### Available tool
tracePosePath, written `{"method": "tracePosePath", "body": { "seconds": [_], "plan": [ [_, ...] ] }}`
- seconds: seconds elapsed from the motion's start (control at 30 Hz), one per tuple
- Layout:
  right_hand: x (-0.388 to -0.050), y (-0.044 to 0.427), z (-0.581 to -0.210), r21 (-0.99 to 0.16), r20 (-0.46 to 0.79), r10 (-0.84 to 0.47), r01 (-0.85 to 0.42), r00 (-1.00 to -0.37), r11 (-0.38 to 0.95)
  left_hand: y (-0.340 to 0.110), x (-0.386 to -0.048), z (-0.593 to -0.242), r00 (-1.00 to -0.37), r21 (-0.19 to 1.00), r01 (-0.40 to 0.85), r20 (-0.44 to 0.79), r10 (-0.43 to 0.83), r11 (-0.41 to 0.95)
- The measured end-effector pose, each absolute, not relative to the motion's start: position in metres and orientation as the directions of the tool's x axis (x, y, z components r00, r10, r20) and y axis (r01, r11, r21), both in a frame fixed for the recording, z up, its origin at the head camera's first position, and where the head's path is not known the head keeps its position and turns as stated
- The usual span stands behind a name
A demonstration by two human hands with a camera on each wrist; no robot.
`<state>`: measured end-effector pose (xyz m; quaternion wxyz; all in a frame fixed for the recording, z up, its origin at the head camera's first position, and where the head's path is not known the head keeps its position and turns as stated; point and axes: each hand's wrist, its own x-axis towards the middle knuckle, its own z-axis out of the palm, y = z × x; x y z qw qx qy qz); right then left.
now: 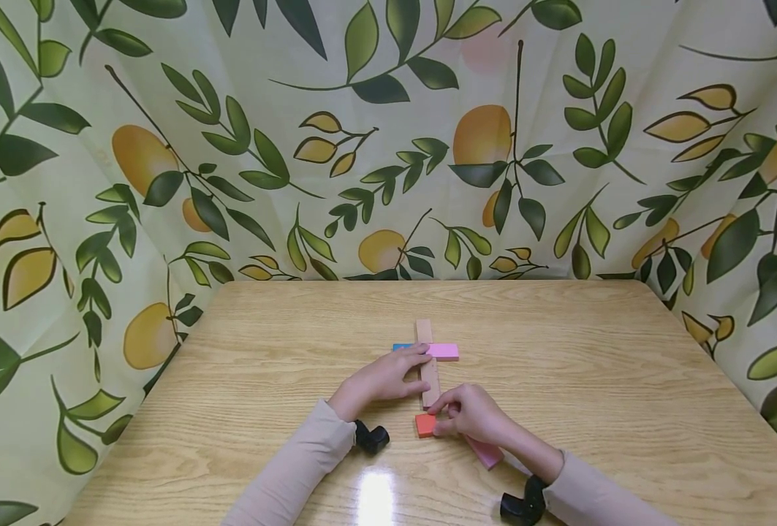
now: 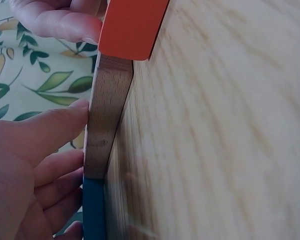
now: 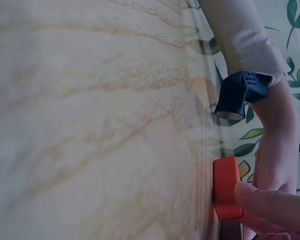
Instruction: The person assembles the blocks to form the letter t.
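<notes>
Wooden blocks form a cross on the table. A plain wood block point(image 1: 430, 383) runs toward me, with another plain wood block point(image 1: 424, 330) beyond it. A blue block point(image 1: 401, 347) lies on the left and a pink block point(image 1: 444, 352) on the right. My left hand point(image 1: 388, 374) rests its extended fingers and thumb on the cross. At its near end my right hand point(image 1: 475, 416) pinches a red block point(image 1: 425, 426); the thumb shows on it in the right wrist view. A darker pink block point(image 1: 487, 453) slants out from under the right hand, partly hidden.
The wood-grain table point(image 1: 283, 329) extends around the blocks. A leaf-and-fruit patterned cloth point(image 1: 388, 183) hangs behind and along the sides. Each wrist carries a black camera; the left one point(image 1: 371, 438) sits close to the red block.
</notes>
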<state>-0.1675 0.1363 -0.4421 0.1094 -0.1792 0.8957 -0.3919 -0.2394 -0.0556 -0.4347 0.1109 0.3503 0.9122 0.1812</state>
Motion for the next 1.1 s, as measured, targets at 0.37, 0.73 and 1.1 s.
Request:
{"method": "tracePosePath", "body": {
  "seconds": [0.37, 0.73, 1.1],
  "plan": [
    [-0.1680, 0.1388, -0.4428, -0.742, -0.048, -0.419, -0.248, -0.907, 0.622, -0.0560, -0.2392, -0.4348, -0.727, 0.409, 0.606, -0.065, 0.684, 0.682],
    [-0.1684, 0.1431, -0.4420, -0.737, -0.047, -0.412, -0.247, -0.910, 0.629, -0.0559, -0.2391, -0.4345, -0.727, 0.414, 0.604, -0.064, 0.683, 0.681],
    [-0.1679, 0.1441, -0.4422, -0.740, -0.061, -0.399, -0.226, -0.915, 0.633, -0.0557, -0.2395, -0.4347, -0.717, 0.415, 0.619, -0.049, 0.695, 0.667]
  ]
}}
